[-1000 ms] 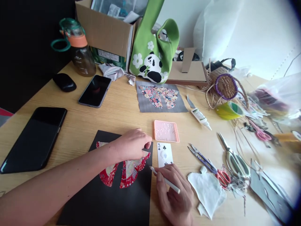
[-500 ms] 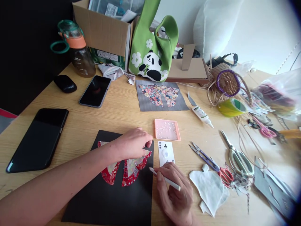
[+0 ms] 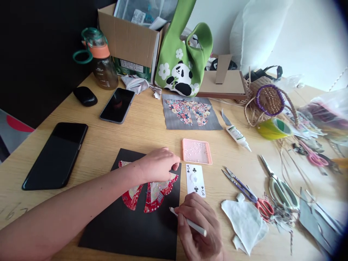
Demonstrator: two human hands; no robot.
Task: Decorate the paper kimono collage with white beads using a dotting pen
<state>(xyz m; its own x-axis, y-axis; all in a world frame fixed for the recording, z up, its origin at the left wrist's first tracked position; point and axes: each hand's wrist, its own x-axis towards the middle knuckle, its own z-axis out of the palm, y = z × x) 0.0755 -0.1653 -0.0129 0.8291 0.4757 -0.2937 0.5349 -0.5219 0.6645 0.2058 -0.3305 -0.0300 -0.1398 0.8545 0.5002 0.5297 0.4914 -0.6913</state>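
Note:
My right hand (image 3: 199,226) grips a slim white pencil (image 3: 194,225), its pointed tip aimed left above the black sheet (image 3: 127,235). Red and cream patterned fabric pieces (image 3: 153,201), edged with small pearly beads, lie on that sheet. My left hand (image 3: 160,165) reaches across them, fingers curled over the upper right part; its fingertips are partly hidden, and I cannot see anything held there. Just right of the sheet is a three-of-clubs playing card (image 3: 199,188) with a whitish blob on it. Behind the card sits a pink tray (image 3: 197,151) of tiny white beads.
Thread snips (image 3: 244,190), scissors (image 3: 281,188) and white cloth (image 3: 246,221) lie to the right. Further back are a glue bottle (image 3: 239,137), yellow tape (image 3: 273,128) and a grey sheet with floral fabric (image 3: 193,125). Two phones (image 3: 56,156) and a mouse (image 3: 85,96) occupy the left.
The whole view has shifted, so most things appear further right. My right hand has drawn the pencil slightly down toward me, uncovering the card's lower end. My left hand keeps its place on the fabric.

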